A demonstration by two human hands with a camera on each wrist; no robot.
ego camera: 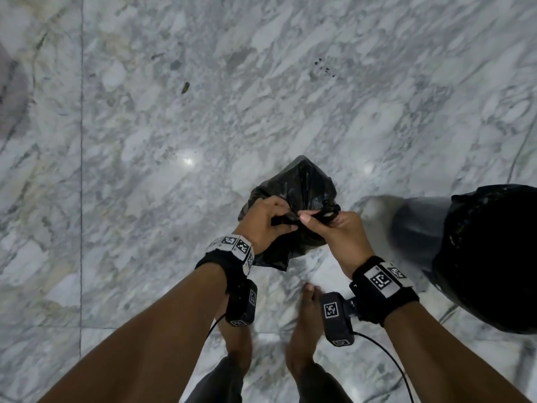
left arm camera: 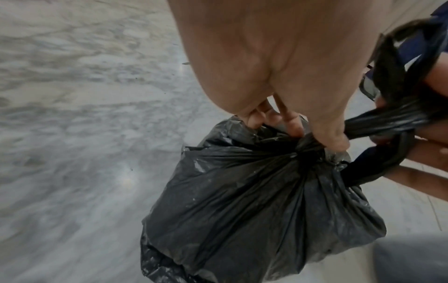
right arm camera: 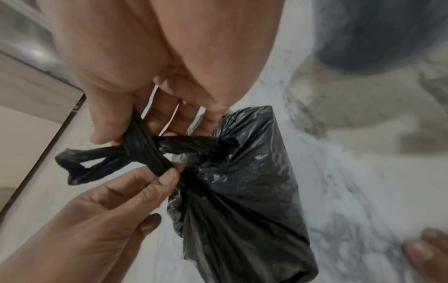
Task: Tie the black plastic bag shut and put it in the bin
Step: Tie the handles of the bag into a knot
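Bag (ego camera: 293, 193) hangs below both hands; left hand (ego camera: 263, 223) and right hand (ego camera: 334, 231) each pinch one twisted handle (right arm camera: 145, 151). Bin (ego camera: 491, 257) stands right, nearer the right hand.

Left hand (left arm camera: 278, 76) fingers curled at the gathered neck of the black plastic bag (left arm camera: 254, 210) above marble floor (left arm camera: 72, 114).

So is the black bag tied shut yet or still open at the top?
Gathered shut, the knot unfinished: the black bag has its neck bunched, and its handles are crossed loosely, pinched by the left hand and right hand.
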